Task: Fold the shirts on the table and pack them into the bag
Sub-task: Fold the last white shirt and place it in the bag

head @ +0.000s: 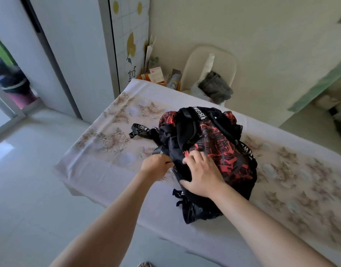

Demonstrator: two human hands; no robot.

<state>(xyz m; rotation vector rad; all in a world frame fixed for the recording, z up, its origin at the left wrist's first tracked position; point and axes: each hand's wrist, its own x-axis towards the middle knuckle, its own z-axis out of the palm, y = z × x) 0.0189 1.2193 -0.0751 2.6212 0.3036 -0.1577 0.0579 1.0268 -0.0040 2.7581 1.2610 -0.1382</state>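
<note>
A black and red patterned backpack (214,143) lies bulging on the table (112,132), which is covered by a pale floral cloth. My left hand (158,166) is closed on something small at the bag's left side, probably a zipper pull or strap. My right hand (202,174) rests flat on the bag's front with fingers spread, pressing it down. No loose shirts show on the table; what is inside the bag is hidden.
A white chair (223,60) with grey cloth (216,87) and a white bag on it stands behind the table. Boxes and paper items (156,75) sit by the far left corner. Tiled floor lies to the left, a sliding door beyond.
</note>
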